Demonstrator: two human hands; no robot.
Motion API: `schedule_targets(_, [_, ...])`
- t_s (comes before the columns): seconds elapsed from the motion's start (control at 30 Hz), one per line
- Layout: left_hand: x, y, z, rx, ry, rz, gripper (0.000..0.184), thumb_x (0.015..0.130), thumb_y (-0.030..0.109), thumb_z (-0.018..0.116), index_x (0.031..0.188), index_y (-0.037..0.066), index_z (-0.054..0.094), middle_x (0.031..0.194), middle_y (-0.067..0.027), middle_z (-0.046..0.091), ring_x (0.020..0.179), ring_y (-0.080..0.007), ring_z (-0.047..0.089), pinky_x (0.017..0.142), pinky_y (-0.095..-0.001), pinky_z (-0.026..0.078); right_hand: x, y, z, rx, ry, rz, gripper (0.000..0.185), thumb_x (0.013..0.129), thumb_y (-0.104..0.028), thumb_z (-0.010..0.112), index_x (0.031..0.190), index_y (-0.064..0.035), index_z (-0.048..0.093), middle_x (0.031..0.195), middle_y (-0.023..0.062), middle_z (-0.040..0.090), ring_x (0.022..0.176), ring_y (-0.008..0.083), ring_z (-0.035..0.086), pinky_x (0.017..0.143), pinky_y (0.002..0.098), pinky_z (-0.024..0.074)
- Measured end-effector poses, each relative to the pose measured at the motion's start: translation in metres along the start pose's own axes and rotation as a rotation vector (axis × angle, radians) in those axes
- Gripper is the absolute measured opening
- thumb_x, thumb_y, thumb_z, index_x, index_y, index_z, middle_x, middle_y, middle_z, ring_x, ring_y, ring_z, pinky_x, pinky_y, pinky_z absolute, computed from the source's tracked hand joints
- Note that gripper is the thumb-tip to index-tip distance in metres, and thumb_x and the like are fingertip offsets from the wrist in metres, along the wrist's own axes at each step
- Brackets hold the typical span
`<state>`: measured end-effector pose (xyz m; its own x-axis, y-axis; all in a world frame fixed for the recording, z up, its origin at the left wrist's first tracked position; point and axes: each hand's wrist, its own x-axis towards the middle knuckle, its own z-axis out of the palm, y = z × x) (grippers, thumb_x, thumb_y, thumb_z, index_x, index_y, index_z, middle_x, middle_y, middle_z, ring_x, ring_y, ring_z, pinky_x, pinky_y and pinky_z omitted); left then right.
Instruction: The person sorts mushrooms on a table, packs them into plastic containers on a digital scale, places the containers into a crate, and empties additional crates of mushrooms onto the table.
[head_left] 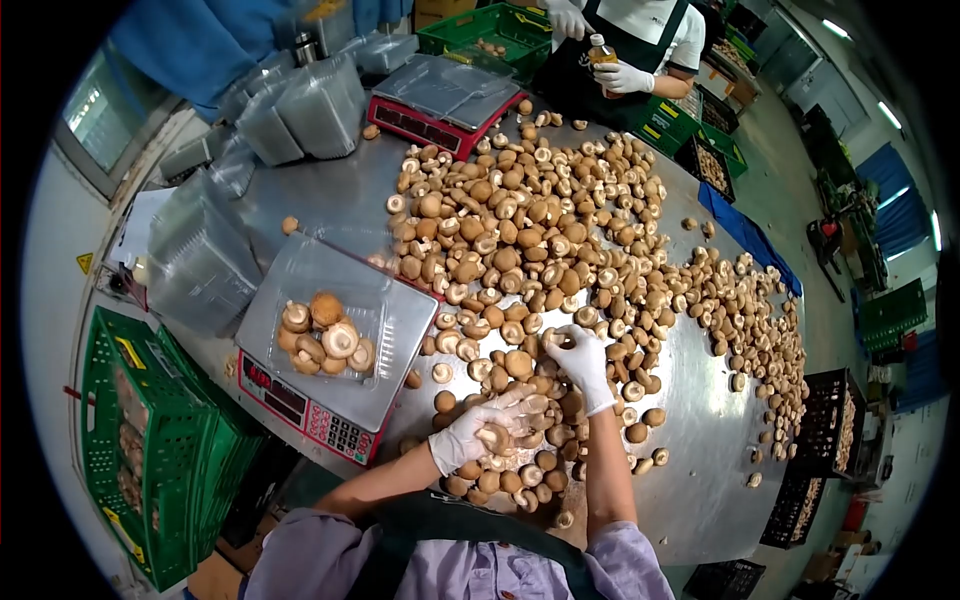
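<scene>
My left hand [470, 432], in a white glove, is turned palm up low over the near mushrooms. A shiitake mushroom [493, 437] rests in it, held against the palm. My right hand [583, 368], also gloved, has its fingers curled around another mushroom, pale stem side partly showing, a little farther out. Brown shiitake mushrooms [530, 215] lie in a broad heap beyond and around both hands. To the left, a clear plastic tray [378, 318] with several mushrooms stands on a red scale [400, 385].
A second red scale [440, 90] stands at the back beside stacked clear trays [315, 110]. A green crate [150, 420] is at the lower left. Across the table, a person in an apron [640, 40] holds a bottle [600, 55] in gloved hands. Black crates [830, 420] stand at right.
</scene>
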<state>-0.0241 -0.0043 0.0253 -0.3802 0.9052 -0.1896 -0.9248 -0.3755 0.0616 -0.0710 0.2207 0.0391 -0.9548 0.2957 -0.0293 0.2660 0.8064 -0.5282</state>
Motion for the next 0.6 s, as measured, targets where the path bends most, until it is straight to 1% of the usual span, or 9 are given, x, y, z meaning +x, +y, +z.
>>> schedule_targets(0.07, [0.001, 0.005, 0.008, -0.131, -0.06, 0.104, 0.082, 0.07, -0.005, 0.044, 0.146, 0.016, 0.021, 0.149, -0.0129, 0.022, 0.136, -0.0304, 0.026, 0.101, -0.0519, 0.039, -0.01, -0.023, -0.029, 0.075, -0.041, 0.039, 0.04, 0.07, -0.037, 0.073, 0.099, -0.0083, 0.068, 0.091, 0.0163, 0.066, 0.085, 0.0283, 0.064, 0.079, 0.0347, 0.0494])
schedule_targets(0.13, [0.002, 0.009, 0.014, -0.109, -0.01, 0.164, 0.083, 0.07, -0.002, 0.045, 0.146, 0.02, 0.02, 0.149, -0.0121, 0.021, 0.137, -0.031, 0.024, 0.1, -0.057, 0.037, -0.016, -0.039, -0.053, 0.569, -0.443, -0.083, 0.037, 0.075, -0.032, 0.073, 0.102, -0.0078, 0.067, 0.097, 0.013, 0.067, 0.09, 0.0245, 0.063, 0.081, 0.0315, 0.0487])
schedule_targets(0.17, [0.005, 0.012, 0.002, -0.102, -0.008, 0.171, 0.084, 0.069, -0.002, 0.046, 0.146, 0.022, 0.021, 0.147, -0.0114, 0.025, 0.138, -0.031, 0.021, 0.098, -0.0615, 0.036, -0.012, -0.029, -0.049, 0.514, -0.408, -0.236, 0.035, 0.078, -0.03, 0.073, 0.104, -0.0075, 0.066, 0.099, 0.0102, 0.068, 0.091, 0.0203, 0.063, 0.08, 0.0287, 0.0485])
schedule_targets(0.2, [0.005, 0.015, 0.004, -0.089, -0.035, 0.181, 0.077, 0.071, -0.002, 0.047, 0.143, 0.019, 0.029, 0.144, -0.0127, 0.027, 0.135, -0.0294, 0.028, 0.098, -0.0555, 0.04, -0.006, -0.025, -0.045, 0.514, -0.409, -0.231, 0.035, 0.078, -0.03, 0.073, 0.104, -0.0075, 0.066, 0.099, 0.0102, 0.068, 0.091, 0.0203, 0.063, 0.08, 0.0287, 0.0485])
schedule_targets(0.3, [0.004, 0.019, 0.001, -0.084, 0.076, 0.205, 0.061, 0.075, -0.001, 0.049, 0.134, 0.013, 0.041, 0.135, -0.016, 0.041, 0.122, -0.0281, 0.045, 0.093, -0.0438, 0.048, 0.037, -0.011, -0.029, 0.154, 0.065, 0.013, 0.033, 0.077, -0.025, 0.071, 0.103, -0.0052, 0.065, 0.091, 0.0153, 0.068, 0.086, 0.0256, 0.065, 0.076, 0.0337, 0.0511])
schedule_targets(0.37, [0.008, 0.017, -0.032, 0.059, 0.319, 0.122, 0.044, 0.079, 0.001, 0.052, 0.123, 0.005, 0.049, 0.121, -0.0176, 0.054, 0.103, -0.0262, 0.058, 0.084, -0.0343, 0.052, 0.067, -0.002, -0.015, -0.047, 0.119, 0.058, 0.04, 0.075, -0.023, 0.07, 0.109, -0.0049, 0.059, 0.09, 0.0183, 0.066, 0.084, 0.031, 0.064, 0.072, 0.0387, 0.0516])
schedule_targets(0.43, [0.006, 0.018, -0.039, -0.135, 0.144, 0.011, 0.039, 0.081, 0.003, 0.052, 0.12, 0.003, 0.051, 0.116, -0.0175, 0.057, 0.098, -0.0273, 0.059, 0.08, -0.0341, 0.053, 0.081, 0.006, 0.003, -0.207, 0.182, 0.016, 0.047, 0.075, -0.024, 0.07, 0.115, -0.0062, 0.054, 0.091, 0.0186, 0.065, 0.084, 0.0327, 0.064, 0.072, 0.0401, 0.0514])
schedule_targets(0.47, [0.008, 0.014, -0.033, -0.134, 0.214, 0.019, 0.035, 0.083, 0.007, 0.051, 0.118, 0.001, 0.052, 0.113, -0.0176, 0.058, 0.095, -0.0283, 0.06, 0.077, -0.0347, 0.054, 0.086, 0.012, 0.013, -0.216, 0.215, 0.003, 0.05, 0.074, -0.025, 0.07, 0.118, -0.0069, 0.052, 0.092, 0.0187, 0.064, 0.085, 0.0337, 0.063, 0.072, 0.0409, 0.0513])
schedule_targets(0.6, [0.006, 0.011, 0.003, -0.063, 0.25, 0.008, 0.039, 0.092, 0.023, 0.047, 0.124, 0.001, 0.047, 0.119, -0.0175, 0.055, 0.097, -0.0312, 0.059, 0.068, -0.0369, 0.056, 0.065, 0.01, 0.008, 0.16, 0.248, 0.158, 0.035, 0.072, -0.023, 0.073, 0.097, -0.0048, 0.057, 0.085, 0.0171, 0.065, 0.075, 0.0294, 0.065, 0.068, 0.037, 0.052])
